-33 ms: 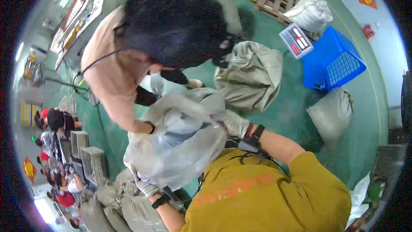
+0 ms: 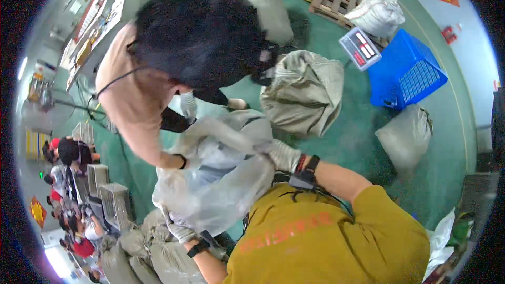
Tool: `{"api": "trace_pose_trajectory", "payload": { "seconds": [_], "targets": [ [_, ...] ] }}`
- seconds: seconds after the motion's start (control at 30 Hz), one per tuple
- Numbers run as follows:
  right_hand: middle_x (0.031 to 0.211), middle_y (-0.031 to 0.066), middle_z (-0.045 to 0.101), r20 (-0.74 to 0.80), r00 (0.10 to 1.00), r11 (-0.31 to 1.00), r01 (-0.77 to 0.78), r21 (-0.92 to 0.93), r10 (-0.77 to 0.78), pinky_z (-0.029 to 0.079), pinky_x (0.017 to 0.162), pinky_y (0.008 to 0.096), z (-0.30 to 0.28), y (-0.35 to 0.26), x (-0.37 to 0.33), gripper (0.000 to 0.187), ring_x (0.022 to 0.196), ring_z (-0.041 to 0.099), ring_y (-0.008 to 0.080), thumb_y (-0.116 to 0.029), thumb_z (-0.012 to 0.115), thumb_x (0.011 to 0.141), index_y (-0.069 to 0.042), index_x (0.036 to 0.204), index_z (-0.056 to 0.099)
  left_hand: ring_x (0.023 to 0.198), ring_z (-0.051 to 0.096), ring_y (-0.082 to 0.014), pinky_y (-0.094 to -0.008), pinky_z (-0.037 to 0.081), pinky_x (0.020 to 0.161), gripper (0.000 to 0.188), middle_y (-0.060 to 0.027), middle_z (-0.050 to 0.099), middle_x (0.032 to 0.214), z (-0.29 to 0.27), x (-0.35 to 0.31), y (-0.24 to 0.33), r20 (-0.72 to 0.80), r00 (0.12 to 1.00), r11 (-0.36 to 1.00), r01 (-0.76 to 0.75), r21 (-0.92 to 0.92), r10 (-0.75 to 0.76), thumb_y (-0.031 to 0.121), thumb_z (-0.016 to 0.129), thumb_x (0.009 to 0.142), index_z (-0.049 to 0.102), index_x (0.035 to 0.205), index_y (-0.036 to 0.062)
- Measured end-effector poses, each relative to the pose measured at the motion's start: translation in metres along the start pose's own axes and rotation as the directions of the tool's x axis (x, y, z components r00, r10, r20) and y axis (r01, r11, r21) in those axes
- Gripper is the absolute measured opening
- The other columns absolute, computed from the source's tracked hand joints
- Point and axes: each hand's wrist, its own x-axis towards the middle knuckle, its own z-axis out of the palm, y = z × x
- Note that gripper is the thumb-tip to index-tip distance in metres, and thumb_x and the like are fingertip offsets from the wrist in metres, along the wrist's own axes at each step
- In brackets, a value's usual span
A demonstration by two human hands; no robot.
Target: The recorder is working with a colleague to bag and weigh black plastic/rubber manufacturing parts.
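green floor (image 2: 357, 152) spreads smooth around the work, with a pale wall (image 2: 476, 63) curving at the rim. from afar i see one translucent plastic bag (image 2: 226, 194) slung between the two gloved hands i follow, its film thin and crumpled. the right hand (image 2: 284, 156) is closed on the bag's upper right edge; the left hand (image 2: 180, 230) pinches its lower left edge, so the bag's body spans the gap between them. one co-worker (image 2: 137, 89) in a pink top leans in across the bag; i make out one white-gloved hand (image 2: 188, 106) of theirs, while the other blurs into the film. beyond the bag i count one open beige woven sack (image 2: 305, 94), slack and wrinkled, one blue plastic basket (image 2: 402, 73) with a lattice side, one boxy scale (image 2: 360, 48) with a red lit display, and one rounded pale sack (image 2: 405, 139).
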Motion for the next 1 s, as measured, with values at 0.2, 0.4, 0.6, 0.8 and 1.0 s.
{"api": "trace_pose_trajectory", "payload": {
  "seconds": [0.2, 0.4, 0.6, 0.8, 1.0],
  "targets": [
    [0.107, 0.0106, 0.06, 0.013, 0.991, 0.991, -0.132, 0.009, 0.132, 0.045, 0.085, 0.0332, 0.002, 0.007, -0.018, 0.028, 0.095, 0.056, 0.0258, -0.007, 0.057, 0.08, -0.009, 0.107, 0.057, 0.05, 0.039, -0.0081, -0.0286, 0.035, 0.047, 0.031, 0.0074, 0.036, 0.056, -0.014, 0.004, -0.035, -0.301, 0.95, 0.943, 0.017, 0.332, 0.088, 0.037, 0.044, 0.094, 0.051, 0.07, 0.0189],
    [0.09, 0.0026, 0.061, -0.08, 0.993, 0.948, -0.053, 0.312, 0.082, 0.048, 0.064, 0.0272, -0.022, -0.021, -0.024, 0.021, 0.075, 0.057, 0.0166, -0.014, 0.063, 0.082, -0.008, 0.102, 0.061, 0.093, 0.058, -0.0238, -0.0373, 0.047, 0.082, 0.041, -0.0086, 0.062, 0.109, 0.004, 0.007, -0.055, -0.449, 0.823, 0.659, 0.126, 0.741, 0.348, 0.039, 0.049, 0.09, 0.059, 0.113, 0.0056],
    [0.083, -0.0017, 0.061, -0.135, 0.99, 0.829, 0.048, 0.558, 0.034, 0.047, 0.054, 0.0261, -0.011, -0.039, -0.018, 0.026, 0.063, 0.056, 0.0106, -0.018, 0.065, 0.084, -0.008, 0.107, 0.063, 0.101, 0.056, -0.0271, -0.0411, 0.045, 0.086, 0.047, -0.0107, 0.06, 0.114, -0.006, 0.031, -0.034, -0.357, 0.926, 0.88, 0.063, 0.471, 0.125, 0.04, 0.052, 0.087, 0.057, 0.115, 0.0031],
    [0.082, -0.0034, 0.062, -0.193, 0.981, 0.815, 0.104, 0.57, 0.01, 0.046, 0.056, 0.0265, -0.007, -0.041, -0.017, 0.02, 0.061, 0.051, 0.0081, -0.022, 0.067, 0.083, -0.011, 0.099, 0.067, 0.106, 0.053, -0.0288, -0.0426, 0.04, 0.093, 0.05, -0.0109, 0.058, 0.119, 0.013, 0.04, -0.033, -0.294, 0.954, 0.866, 0.093, 0.491, 0.064, 0.044, 0.049, 0.087, 0.054, 0.119, 0.0055],
    [0.084, -0.0038, 0.062, -0.241, 0.97, 0.851, 0.111, 0.514, 0.019, 0.046, 0.057, 0.0255, -0.007, -0.027, -0.002, 0.017, 0.066, 0.053, 0.0083, -0.021, 0.066, 0.083, -0.01, 0.096, 0.067, 0.111, 0.05, -0.028, -0.0423, 0.039, 0.095, 0.049, -0.0115, 0.055, 0.123, -0.002, 0.048, -0.021, -0.274, 0.96, 0.902, 0.064, 0.428, 0.062, 0.039, 0.043, 0.091, 0.049, 0.125, 0.0036]
  ]
}}
